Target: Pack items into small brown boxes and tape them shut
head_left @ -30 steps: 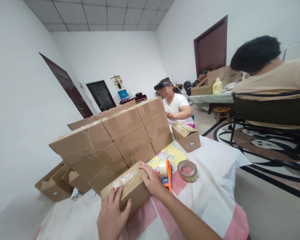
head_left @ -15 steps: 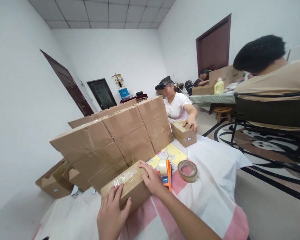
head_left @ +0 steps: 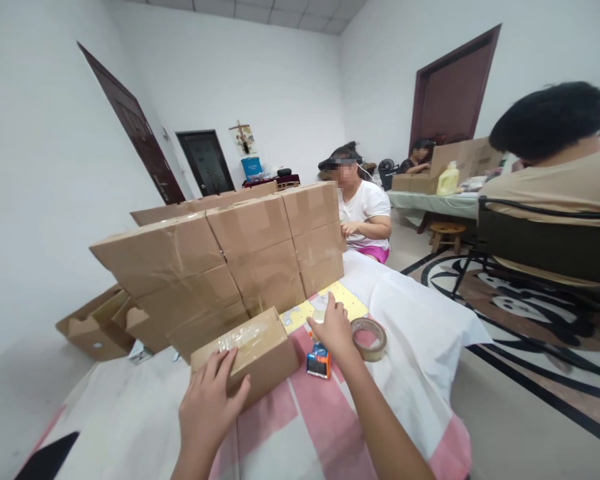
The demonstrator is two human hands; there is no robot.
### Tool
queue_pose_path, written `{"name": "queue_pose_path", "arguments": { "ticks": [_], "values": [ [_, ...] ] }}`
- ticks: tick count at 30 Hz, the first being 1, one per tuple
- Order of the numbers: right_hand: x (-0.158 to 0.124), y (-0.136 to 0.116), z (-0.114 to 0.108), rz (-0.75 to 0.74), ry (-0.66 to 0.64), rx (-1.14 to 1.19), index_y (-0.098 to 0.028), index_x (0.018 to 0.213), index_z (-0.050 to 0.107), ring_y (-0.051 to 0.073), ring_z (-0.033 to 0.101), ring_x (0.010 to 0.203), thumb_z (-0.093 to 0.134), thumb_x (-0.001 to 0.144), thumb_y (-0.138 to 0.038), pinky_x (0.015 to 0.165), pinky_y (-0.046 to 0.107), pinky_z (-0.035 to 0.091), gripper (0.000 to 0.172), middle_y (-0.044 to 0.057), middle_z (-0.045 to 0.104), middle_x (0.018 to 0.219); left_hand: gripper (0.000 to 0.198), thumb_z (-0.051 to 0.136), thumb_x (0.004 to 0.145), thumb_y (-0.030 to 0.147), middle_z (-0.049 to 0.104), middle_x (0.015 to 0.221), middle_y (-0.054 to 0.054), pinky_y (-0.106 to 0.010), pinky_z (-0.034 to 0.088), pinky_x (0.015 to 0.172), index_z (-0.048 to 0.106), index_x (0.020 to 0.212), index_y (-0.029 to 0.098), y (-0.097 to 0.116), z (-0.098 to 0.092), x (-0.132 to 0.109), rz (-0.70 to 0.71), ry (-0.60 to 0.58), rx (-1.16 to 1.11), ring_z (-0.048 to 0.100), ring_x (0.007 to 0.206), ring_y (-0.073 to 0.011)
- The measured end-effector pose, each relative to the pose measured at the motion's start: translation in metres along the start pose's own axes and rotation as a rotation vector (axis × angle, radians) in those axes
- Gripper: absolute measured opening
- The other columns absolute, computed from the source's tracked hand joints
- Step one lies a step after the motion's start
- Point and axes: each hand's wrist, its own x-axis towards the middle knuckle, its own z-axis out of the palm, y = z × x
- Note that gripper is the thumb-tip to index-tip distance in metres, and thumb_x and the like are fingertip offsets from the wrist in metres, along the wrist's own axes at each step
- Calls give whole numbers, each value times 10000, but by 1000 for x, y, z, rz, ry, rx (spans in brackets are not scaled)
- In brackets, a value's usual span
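A closed cardboard box (head_left: 267, 357) with clear tape along its top lies in front of me. My left hand (head_left: 213, 393) rests on the box's near left part, fingers spread over the taped top and thumb against the side. To the right of the box, my right hand (head_left: 335, 327) is on an orange and blue tape dispenser (head_left: 319, 363), its thumb and fingers around the upper part and hiding much of it. Just right of that hand lies a roll of brown tape (head_left: 369, 339).
Stacked cardboard boxes (head_left: 260, 253) form a wall behind the box. Open cartons (head_left: 97, 327) are at the left. A person in a white shirt (head_left: 367, 210) sits across the table; another sits on a dark chair (head_left: 550, 233) at right. A patterned cloth (head_left: 405, 300) covers the table.
My right hand has left the box and moved right onto the tape dispenser, which now sits turned. My left hand stays on the box. The co-worker's small box is out of sight.
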Motion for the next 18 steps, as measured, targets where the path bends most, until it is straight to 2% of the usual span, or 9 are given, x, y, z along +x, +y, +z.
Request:
{"name": "queue_pose_path", "arguments": {
  "ticks": [3,6,8,11,14,18],
  "values": [
    [3,11,6,32,-128,-3,-111,1484,358,343,637,1084,641,818,-446,879,407,476,798,218,500,1349,469,464,924,428,657,1283,-61,-385,495,909,618,1308,206,1,-1,-1,3,6,-9,626,1114,-281],
    [0,15,9,51,-127,39,-116,1459,379,317,663,1061,566,858,-413,855,375,475,695,231,484,1373,477,467,915,440,659,1273,-62,-394,489,922,620,1304,211,2,-1,-1,-12,13,-16,625,1112,-290],
    [-2,15,8,66,-152,41,-124,1459,385,335,664,1071,558,857,-425,853,394,473,695,255,490,1376,489,472,904,455,656,1276,-66,-404,489,932,621,1302,215,2,0,-1,-23,8,-24,628,1101,-297],
    [-1,14,3,39,-218,26,-133,1441,410,349,668,1071,551,857,-433,849,414,470,671,244,605,1265,504,469,894,476,649,1285,-78,-418,486,954,624,1299,221,1,1,0,-33,-5,-36,627,1094,-305],
    [6,11,-3,1,-303,17,-121,1327,507,339,674,1054,535,857,-391,827,390,468,543,207,701,1111,508,453,894,482,646,1287,-88,-426,481,971,631,1290,219,1,1,1,-26,-4,-46,618,1107,-313],
    [19,8,-9,-35,-429,58,-140,1137,622,321,668,1041,574,818,-388,808,359,466,407,179,717,1105,530,432,898,493,647,1288,-96,-425,491,952,629,1294,201,3,-1,1,-24,1,-45,625,1093,-316]
  ]
}}
